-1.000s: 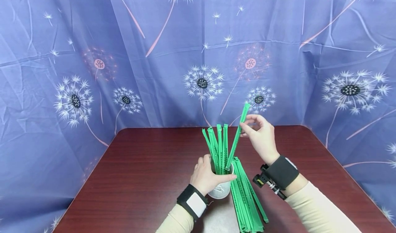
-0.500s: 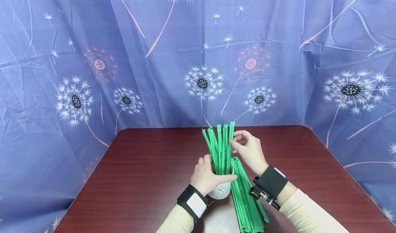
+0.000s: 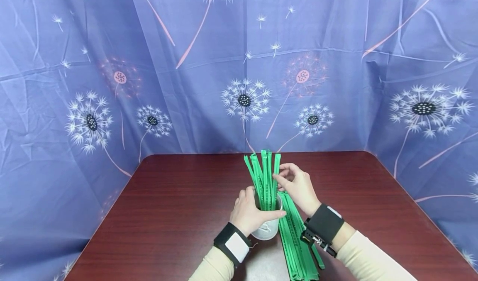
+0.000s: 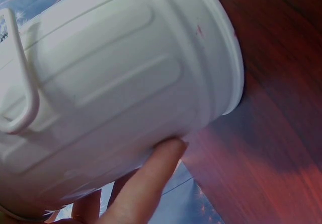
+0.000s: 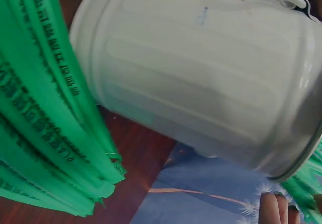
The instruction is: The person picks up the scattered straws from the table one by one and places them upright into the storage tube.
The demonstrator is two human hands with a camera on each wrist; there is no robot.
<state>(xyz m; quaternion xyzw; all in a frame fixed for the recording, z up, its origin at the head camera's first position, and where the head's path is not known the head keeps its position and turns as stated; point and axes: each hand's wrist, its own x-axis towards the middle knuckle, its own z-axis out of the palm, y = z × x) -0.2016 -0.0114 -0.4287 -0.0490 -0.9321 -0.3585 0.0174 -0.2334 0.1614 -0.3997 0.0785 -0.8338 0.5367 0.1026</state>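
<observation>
A white ribbed pail (image 3: 267, 232) with a wire handle (image 4: 31, 95) stands upright on the table. My left hand (image 3: 249, 213) holds it from the left, fingers round the far side and thumb across the near rim; a finger (image 4: 151, 178) lies against its wall in the left wrist view. Several slim green paper-wrapped sticks (image 3: 264, 177) with dark print stand in the pail, their lower ends hidden inside. At the pail's right side, my right hand (image 3: 298, 186) pinches one green wrapped stick (image 3: 277, 160) near its upper part, its lower end down in the pail.
A stack of similar green wrapped sticks (image 3: 296, 241) lies right of the pail, running toward the near table edge, under the right wrist strap (image 3: 324, 227). The dark red wooden table (image 3: 179, 214) meets a blue dandelion-print curtain (image 3: 201, 106) at its back and sides.
My right hand has moved left and down, bringing the tilted green wrapped stick nearly upright and lower into the pail beside the others. My left hand has kept its place on the pail.
</observation>
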